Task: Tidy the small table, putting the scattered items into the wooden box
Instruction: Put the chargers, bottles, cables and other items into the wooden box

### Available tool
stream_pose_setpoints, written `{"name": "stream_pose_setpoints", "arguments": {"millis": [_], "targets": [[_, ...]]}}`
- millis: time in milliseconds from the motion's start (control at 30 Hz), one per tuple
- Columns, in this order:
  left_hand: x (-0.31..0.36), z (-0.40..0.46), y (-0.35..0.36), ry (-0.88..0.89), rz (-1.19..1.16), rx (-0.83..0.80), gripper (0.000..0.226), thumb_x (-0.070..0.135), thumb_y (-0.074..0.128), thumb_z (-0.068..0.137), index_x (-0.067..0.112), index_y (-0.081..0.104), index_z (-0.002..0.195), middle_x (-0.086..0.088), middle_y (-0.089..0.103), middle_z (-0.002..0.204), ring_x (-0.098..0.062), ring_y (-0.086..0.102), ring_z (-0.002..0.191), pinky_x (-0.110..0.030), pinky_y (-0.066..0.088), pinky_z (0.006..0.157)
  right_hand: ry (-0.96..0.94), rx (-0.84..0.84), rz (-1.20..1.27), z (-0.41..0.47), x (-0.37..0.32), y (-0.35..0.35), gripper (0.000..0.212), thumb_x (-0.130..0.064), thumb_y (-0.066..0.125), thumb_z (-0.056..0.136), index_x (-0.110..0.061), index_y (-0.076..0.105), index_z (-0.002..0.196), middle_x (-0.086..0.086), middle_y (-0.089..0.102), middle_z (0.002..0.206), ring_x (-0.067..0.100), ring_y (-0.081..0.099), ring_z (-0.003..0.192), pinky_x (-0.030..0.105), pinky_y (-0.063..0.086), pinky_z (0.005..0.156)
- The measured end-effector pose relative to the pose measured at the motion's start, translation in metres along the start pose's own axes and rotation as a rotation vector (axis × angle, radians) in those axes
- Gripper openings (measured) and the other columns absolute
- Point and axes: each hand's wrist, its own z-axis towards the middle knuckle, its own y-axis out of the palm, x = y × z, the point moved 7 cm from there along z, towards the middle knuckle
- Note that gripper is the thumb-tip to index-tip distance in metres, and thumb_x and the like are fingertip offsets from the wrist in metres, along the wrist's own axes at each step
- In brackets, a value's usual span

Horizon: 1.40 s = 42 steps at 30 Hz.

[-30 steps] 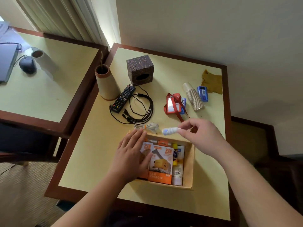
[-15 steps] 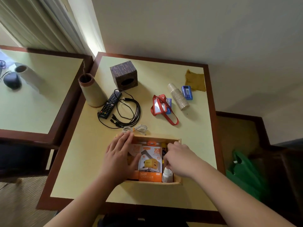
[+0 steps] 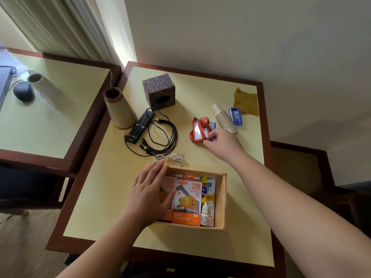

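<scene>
left hand (image 3: pixel 149 190) spread flat on wooden box (image 3: pixel 222 199) at 6 o'clock, likely steadying it | charger packs (image 3: pixel 187 201) already inside | right hand (image 3: pixel 221 143) at 1 o'clock, fingers curling onto red lanyard badge (image 3: pixel 197 130), seemingly next pick

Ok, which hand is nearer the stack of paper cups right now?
The right hand: it is just in front of the paper cups, at the red lanyard. The left hand rests flat on the wooden box, much nearer the person.
</scene>
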Motion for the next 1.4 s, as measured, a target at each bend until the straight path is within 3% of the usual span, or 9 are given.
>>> {"name": "stream_pose_setpoints", "arguments": {"millis": [167,433,700,800,900,1000,1200,1333,1400], "targets": [[-0.001,0.001,0.001,-0.001,-0.007,0.010,0.085,0.065,0.049,0.096,0.029,0.016,0.165,0.011,0.015,0.171,-0.006,-0.004,0.156,-0.037,0.005,0.126,0.124,0.058,-0.145,0.066,0.002,0.024,0.057,-0.043,0.071,0.090,-0.015,0.055,0.138,0.009,0.060,0.129,0.030,0.062,0.113,0.038,0.054,0.083],[-0.003,0.001,0.003,-0.005,-0.006,0.013,0.082,0.067,0.043,0.096,0.027,0.021,0.165,0.011,0.017,0.171,-0.007,0.001,0.157,-0.036,0.007,0.126,0.317,0.032,-0.271,0.110,0.010,0.057,0.075,-0.042,0.083,0.084,-0.010,0.048,0.141,0.013,0.052,0.138,0.032,0.058,0.123,0.042,0.053,0.088],[-0.003,0.001,0.001,-0.011,-0.013,0.006,0.081,0.065,0.047,0.096,0.026,0.025,0.164,0.009,0.021,0.170,-0.005,-0.001,0.157,-0.030,0.000,0.127,0.313,-0.018,-0.285,0.103,0.023,0.068,0.077,-0.044,0.086,0.080,-0.006,0.053,0.139,0.016,0.057,0.136,0.033,0.059,0.123,0.041,0.054,0.094],[-0.003,0.002,0.001,-0.010,-0.001,-0.003,0.082,0.066,0.046,0.096,0.025,0.025,0.164,0.008,0.021,0.170,-0.004,-0.002,0.156,-0.027,-0.005,0.126,0.281,-0.031,-0.284,0.093,0.024,0.069,0.071,-0.047,0.086,0.079,-0.008,0.058,0.131,0.014,0.061,0.126,0.031,0.062,0.113,0.041,0.058,0.087],[-0.002,0.003,0.000,-0.005,0.008,0.000,0.082,0.066,0.048,0.096,0.025,0.026,0.164,0.009,0.021,0.170,-0.002,-0.005,0.155,-0.023,-0.011,0.124,0.201,-0.052,-0.176,0.077,0.019,0.068,0.043,-0.038,0.081,0.086,-0.017,0.059,0.116,0.004,0.066,0.108,0.026,0.064,0.096,0.035,0.051,0.072],[-0.002,0.003,0.001,-0.005,0.015,-0.008,0.083,0.067,0.046,0.096,0.027,0.023,0.164,0.011,0.017,0.170,0.001,-0.012,0.153,-0.023,-0.011,0.124,0.128,-0.048,-0.013,0.053,0.014,0.060,0.026,-0.034,0.076,0.091,-0.025,0.057,0.107,-0.004,0.062,0.097,0.019,0.061,0.089,0.033,0.045,0.070],[-0.005,0.002,0.002,-0.016,-0.006,-0.034,0.083,0.075,0.035,0.096,0.034,0.012,0.165,0.022,0.003,0.168,0.003,-0.017,0.152,-0.027,-0.011,0.123,0.060,0.034,0.408,0.002,0.002,0.022,0.018,-0.032,0.074,0.095,-0.028,0.064,0.109,-0.004,0.069,0.101,0.012,0.068,0.093,0.028,0.055,0.072],[-0.012,0.005,-0.004,-0.050,-0.169,-0.009,0.074,0.071,0.034,0.097,0.034,0.031,0.161,0.020,0.027,0.165,-0.004,0.014,0.155,-0.042,0.022,0.127,0.008,0.023,0.535,-0.041,-0.011,-0.015,0.012,-0.034,0.065,0.102,-0.032,0.069,0.113,-0.001,0.071,0.103,0.014,0.070,0.094,0.029,0.059,0.069],[-0.009,0.009,-0.016,-0.086,-0.266,0.023,0.064,0.064,0.038,0.100,0.035,0.037,0.157,0.015,0.043,0.156,-0.002,0.028,0.146,-0.034,0.036,0.119,-0.009,0.003,0.582,-0.062,-0.015,-0.031,0.010,-0.036,0.065,0.102,-0.035,0.072,0.109,0.002,0.072,0.100,0.018,0.071,0.093,0.038,0.064,0.077]]}}
